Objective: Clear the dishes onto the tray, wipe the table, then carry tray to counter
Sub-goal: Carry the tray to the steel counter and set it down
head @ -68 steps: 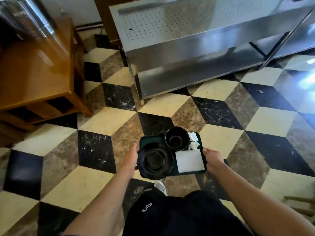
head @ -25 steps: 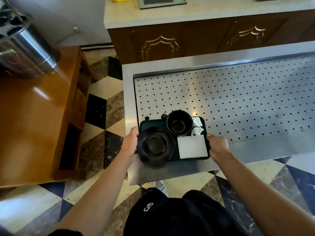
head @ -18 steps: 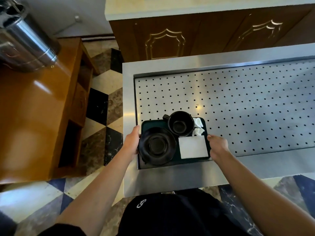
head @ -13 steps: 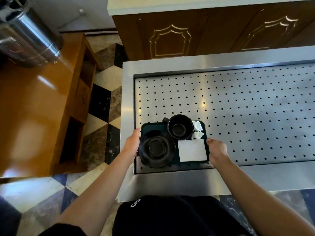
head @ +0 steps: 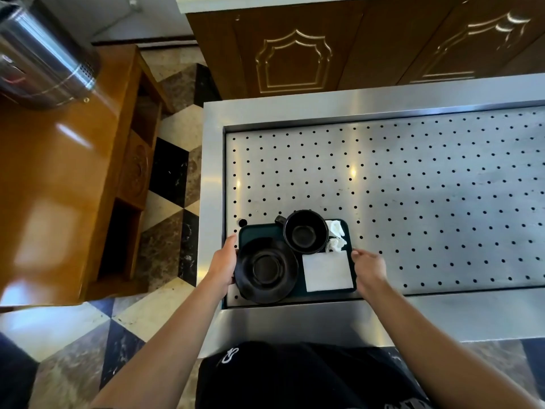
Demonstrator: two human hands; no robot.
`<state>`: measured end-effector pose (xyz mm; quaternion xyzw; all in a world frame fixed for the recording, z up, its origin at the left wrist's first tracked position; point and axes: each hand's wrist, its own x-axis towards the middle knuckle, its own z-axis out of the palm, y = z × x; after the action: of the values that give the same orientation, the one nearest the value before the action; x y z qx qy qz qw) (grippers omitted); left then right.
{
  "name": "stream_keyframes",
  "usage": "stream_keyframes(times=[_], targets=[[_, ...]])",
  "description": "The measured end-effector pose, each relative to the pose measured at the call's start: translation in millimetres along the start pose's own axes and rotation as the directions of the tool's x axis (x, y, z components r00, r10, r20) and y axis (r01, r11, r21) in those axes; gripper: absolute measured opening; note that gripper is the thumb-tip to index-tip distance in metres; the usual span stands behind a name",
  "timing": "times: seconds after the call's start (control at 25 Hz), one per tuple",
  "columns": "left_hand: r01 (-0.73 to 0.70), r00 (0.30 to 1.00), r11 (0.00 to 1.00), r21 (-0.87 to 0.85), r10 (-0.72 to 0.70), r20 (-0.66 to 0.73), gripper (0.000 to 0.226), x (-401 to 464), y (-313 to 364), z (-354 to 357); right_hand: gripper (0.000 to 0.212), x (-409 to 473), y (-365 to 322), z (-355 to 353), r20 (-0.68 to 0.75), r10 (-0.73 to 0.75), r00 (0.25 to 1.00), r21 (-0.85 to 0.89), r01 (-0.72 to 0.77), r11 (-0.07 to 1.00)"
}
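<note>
Wooden side table (head: 59,178), far to the left of the tray: glossy top; a steel cylindrical vessel (head: 41,57) standing at its far end; open cubbies in the side facing the counter; contents of the cubbies too dark to tell.

Chequered floor (head: 165,184), between that table and the counter: black, brown and cream tiles.

Steel counter (head: 212,184): flat rim around a sunken perforated bed (head: 413,184); the tray sits in the bed's near left corner, close to the near wall and the left wall.

Left hand (head: 222,262), at the tray's left edge: fingers curled against the edge and partly hidden under the saucer; thumb up along the rim; whether it grips or merely touches, cannot tell.

Tray (head: 259,231), dark green, rounded corners; contents as follows.
- Black saucer (head: 267,270), near left part of the tray, overhanging the near left edge; nothing in it.
- Black cup (head: 305,231), far middle of the tray, upright, handle to the far left, touching the saucer's far right rim; inside looks dark, contents unclear.
- Crumpled white tissue (head: 336,237), far right corner, just beside the cup.
- Flat white napkin (head: 327,271), near right part, just beside the saucer.

Right hand (head: 368,267), at the tray's right edge: fingers loosely bent, tips at the rim; hold on the tray not clear.

Dark wooden cabinet (head: 295,54), beyond the counter: carved panel doors.
</note>
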<state>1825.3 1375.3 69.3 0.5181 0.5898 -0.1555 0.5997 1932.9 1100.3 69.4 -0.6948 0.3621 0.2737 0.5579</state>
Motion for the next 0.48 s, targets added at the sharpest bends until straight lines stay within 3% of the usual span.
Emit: stream_keyframes(times=[0.32, 0.48], targets=[[-0.021, 1.000, 0.999, 0.047, 0.021, -0.003, 0.068, 9, -11, -3, 0.029, 5, 9, -3, -0.032, -0.019, 0.999, -0.118, 0.015, 0.993], [-0.031, 0.999, 0.999, 0.039, 0.030, 0.020, 0.065, 3, -13, -3, 0.031, -1, 7, -5, -0.055, -0.113, 0.992, -0.286, 0.092, 0.954]])
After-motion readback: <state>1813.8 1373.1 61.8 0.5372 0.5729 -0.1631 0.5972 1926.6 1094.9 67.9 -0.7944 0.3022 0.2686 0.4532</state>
